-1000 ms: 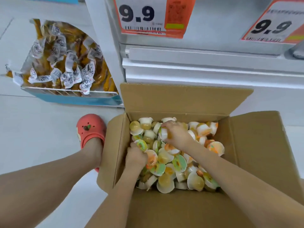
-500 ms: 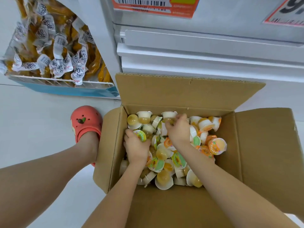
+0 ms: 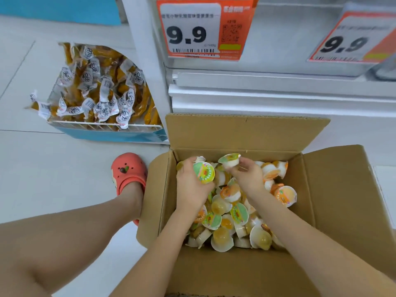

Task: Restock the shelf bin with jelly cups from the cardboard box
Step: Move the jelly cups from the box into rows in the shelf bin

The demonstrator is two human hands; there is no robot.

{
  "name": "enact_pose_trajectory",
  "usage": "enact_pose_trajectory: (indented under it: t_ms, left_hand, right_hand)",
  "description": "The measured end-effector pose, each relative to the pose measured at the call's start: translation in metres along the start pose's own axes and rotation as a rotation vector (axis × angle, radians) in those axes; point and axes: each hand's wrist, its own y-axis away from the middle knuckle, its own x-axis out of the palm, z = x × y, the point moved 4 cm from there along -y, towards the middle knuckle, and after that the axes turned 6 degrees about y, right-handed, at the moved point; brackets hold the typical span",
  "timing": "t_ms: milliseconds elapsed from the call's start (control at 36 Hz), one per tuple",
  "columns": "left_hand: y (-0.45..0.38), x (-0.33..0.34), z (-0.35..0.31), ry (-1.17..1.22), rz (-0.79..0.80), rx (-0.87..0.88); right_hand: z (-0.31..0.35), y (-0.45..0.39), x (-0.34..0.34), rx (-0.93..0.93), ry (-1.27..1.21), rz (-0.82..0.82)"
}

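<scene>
Box (image 3: 334, 189): open cardboard, flaps out, on the floor against the shelf base (image 3: 278, 97). Holds a loose heap of jelly cups (image 3: 233, 213), some upright, some tipped, lids green or orange.

Left hand (image 3: 192, 185): over the far left of the heap, fingers curled round a green-lidded cup (image 3: 204, 172), lid facing the camera.

Right hand (image 3: 246, 179): over the far middle, fingertips pinching a second cup (image 3: 229, 161) by its side, raised just above the heap.

Red clog (image 3: 128, 172): on the floor, just left of the box.

Wire bin (image 3: 102, 125): further left, full of wrapped yellow snacks (image 3: 100, 88).

Price tags (image 3: 203, 28): two on the shelf front above, each reading 9.9.
</scene>
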Motion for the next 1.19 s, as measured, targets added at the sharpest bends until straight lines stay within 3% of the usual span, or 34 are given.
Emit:
enact_pose_trajectory:
  t_ms: [139, 278, 389, 472, 611, 889, 1083, 1194]
  left_hand:
    - [0.008, -0.010, -0.048, 0.016, 0.049, 0.064]
    - [0.015, -0.033, -0.123, -0.045, 0.234, 0.183]
    - [0.025, -0.054, -0.186, -0.055, 0.394, 0.280]
    - [0.030, -0.067, -0.221, -0.050, 0.484, 0.287]
    - [0.035, -0.079, -0.241, -0.001, 0.548, 0.305]
    - [0.031, -0.083, -0.262, 0.121, 0.502, 0.414]
    - [0.038, -0.075, -0.257, 0.460, 0.551, 0.338]
    - [0.047, -0.067, -0.251, 0.740, 0.673, 0.139]
  right_hand:
    - [0.047, 0.024, -0.055, -0.228, 0.026, 0.196]
    - [0.116, 0.060, -0.110, -0.528, 0.104, 0.352]
    - [0.158, 0.092, -0.151, -0.692, 0.261, 0.329]
    - [0.177, 0.113, -0.169, -0.764, 0.236, 0.304]
    - [0.189, 0.130, -0.176, -0.809, 0.044, 0.291]
    - [0.220, 0.130, -0.188, -0.861, -0.014, 0.268]
    - [0.229, 0.133, -0.185, -0.878, -0.057, 0.359]
    - [0.230, 0.138, -0.184, -0.865, -0.063, 0.428]
